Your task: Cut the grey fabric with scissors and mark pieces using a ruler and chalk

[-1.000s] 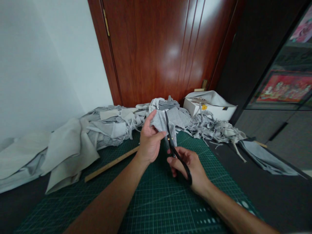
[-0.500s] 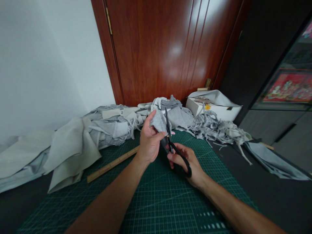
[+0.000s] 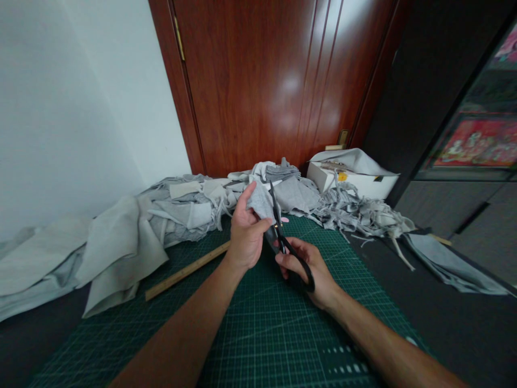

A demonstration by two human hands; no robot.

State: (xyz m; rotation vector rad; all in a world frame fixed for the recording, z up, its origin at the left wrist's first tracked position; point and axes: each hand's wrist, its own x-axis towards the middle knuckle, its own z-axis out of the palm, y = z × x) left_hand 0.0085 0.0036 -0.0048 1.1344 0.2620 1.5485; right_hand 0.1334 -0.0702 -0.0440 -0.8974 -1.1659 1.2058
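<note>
Above the green cutting mat (image 3: 258, 334), my left hand (image 3: 247, 237) grips a small piece of grey fabric (image 3: 260, 200) between thumb and fingers. My right hand (image 3: 309, 267) is closed round the handles of black scissors (image 3: 301, 267), whose blades point up and away from me. The blades lie along the right edge of the fabric piece, close to my left thumb. Whether the fabric is between the blades I cannot tell. A wooden ruler (image 3: 186, 272) lies on the mat left of my left hand.
Heaped grey and white fabric (image 3: 189, 210) runs along the back and left. Behind on the right stands a white box (image 3: 363, 184) with cloth on top. Tangled fabric strips (image 3: 355, 213) lie before it, and folded grey cloth (image 3: 452, 264) farther right. A wooden door (image 3: 258, 86) rises behind.
Both hands keep nearly the same pose, with the scissors still at the fabric's edge. The scissor blades tilt slightly more to the left. The whole view has shifted a little.
</note>
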